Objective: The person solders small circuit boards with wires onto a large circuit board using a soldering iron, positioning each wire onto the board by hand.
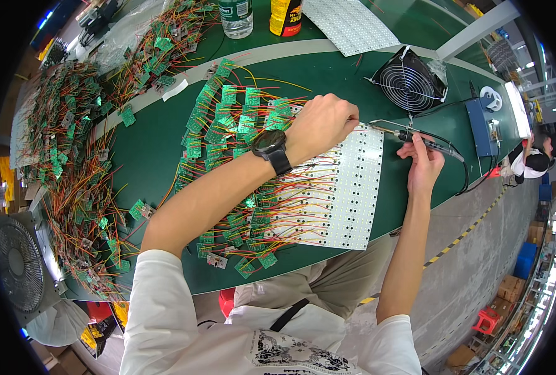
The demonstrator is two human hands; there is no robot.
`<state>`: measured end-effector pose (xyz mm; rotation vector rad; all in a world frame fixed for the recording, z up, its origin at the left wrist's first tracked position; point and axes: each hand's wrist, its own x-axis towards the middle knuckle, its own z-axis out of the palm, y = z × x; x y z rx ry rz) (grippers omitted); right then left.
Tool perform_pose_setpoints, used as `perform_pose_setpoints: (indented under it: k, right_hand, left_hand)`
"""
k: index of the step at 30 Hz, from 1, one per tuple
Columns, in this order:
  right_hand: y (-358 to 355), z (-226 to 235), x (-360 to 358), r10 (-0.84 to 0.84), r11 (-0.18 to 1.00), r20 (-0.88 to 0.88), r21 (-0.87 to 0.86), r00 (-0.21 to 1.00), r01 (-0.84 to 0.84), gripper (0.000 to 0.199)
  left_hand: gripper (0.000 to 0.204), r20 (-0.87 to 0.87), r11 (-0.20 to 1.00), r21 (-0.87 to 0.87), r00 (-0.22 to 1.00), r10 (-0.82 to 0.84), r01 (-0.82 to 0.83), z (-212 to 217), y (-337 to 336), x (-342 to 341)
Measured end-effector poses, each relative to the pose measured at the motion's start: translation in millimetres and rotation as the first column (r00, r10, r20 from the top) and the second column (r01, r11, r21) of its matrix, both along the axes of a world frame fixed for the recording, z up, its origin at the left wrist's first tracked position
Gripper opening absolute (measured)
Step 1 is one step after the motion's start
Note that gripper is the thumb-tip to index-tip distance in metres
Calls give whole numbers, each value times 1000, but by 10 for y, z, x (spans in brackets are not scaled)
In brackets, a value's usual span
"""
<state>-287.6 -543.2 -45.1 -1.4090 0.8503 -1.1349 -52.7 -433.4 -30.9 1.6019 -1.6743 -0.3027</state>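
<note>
A white perforated LED panel lies on the green table in front of me. Rows of small green circuit boards sit along its left side, their red and yellow wires running onto it. Wearing a black watch, my left hand is closed over the panel's far edge; whatever its fingers pinch is hidden. My right hand grips a soldering iron like a pen, just off the panel's right side. The iron's tip points left, close to the panel's far right corner and the left fingertips.
Tangled wired boards heap at left. A black fan, a blue soldering station and a wire spool stand far right. At the back are a water bottle, a yellow can and another panel.
</note>
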Motion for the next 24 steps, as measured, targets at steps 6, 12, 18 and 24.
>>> perform_pose_setpoints:
  k: [6, 12, 18, 24]
  right_hand:
    - [-8, 1, -16, -6, 1000, 53, 20, 999, 5, 22]
    - [-8, 25, -29, -26, 999, 77, 40, 997, 23, 21]
    - [-21, 4, -40, -26, 998, 81, 52, 996, 22, 21]
    - [-18, 2, -31, -25, 999, 118, 50, 993, 19, 21]
  left_hand:
    - [15, -15, 1000, -3, 1000, -5, 5, -1, 7, 2]
    - [17, 3, 1000, 8, 1000, -13, 13, -24, -27, -3]
    - [24, 43, 996, 4, 995, -88, 88, 67, 43, -68]
    - [22, 55, 990, 12, 989, -140, 140, 54, 67, -30]
